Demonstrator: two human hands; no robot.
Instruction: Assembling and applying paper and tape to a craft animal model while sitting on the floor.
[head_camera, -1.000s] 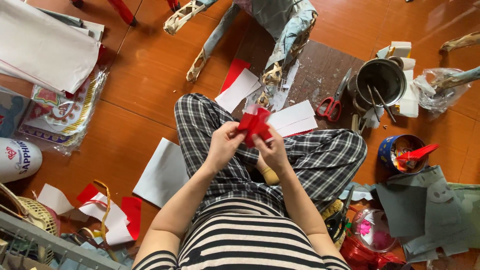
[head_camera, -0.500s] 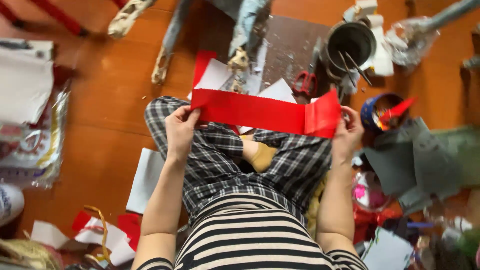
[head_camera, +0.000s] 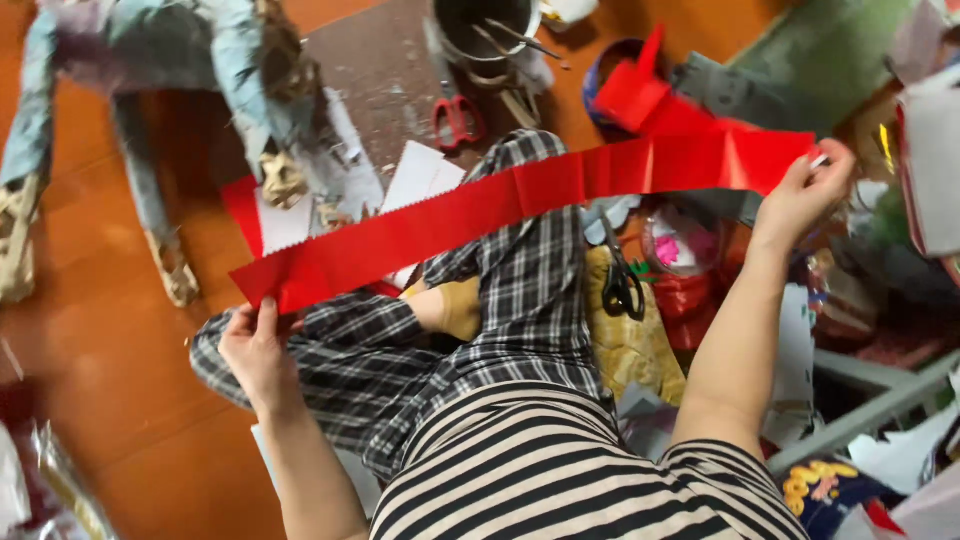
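A long red paper strip (head_camera: 520, 200) with fold creases is stretched out above my crossed legs in plaid trousers (head_camera: 470, 330). My left hand (head_camera: 255, 350) pinches its lower left end. My right hand (head_camera: 805, 195) pinches the upper right end, arm raised. The strip slants up to the right and hangs taut between both hands.
Red-handled scissors (head_camera: 455, 115) lie on a brown board by a metal pot (head_camera: 485, 25) of tools. Black scissors (head_camera: 620, 280) rest on a yellow bag at my right. A papier-mâché figure (head_camera: 190, 90) lies upper left. Paper scraps and clutter crowd the right side of the wooden floor.
The folded red paper was pulled open into a long strip. My hands have spread further apart, the right one rising to the right, and the view has tilted.
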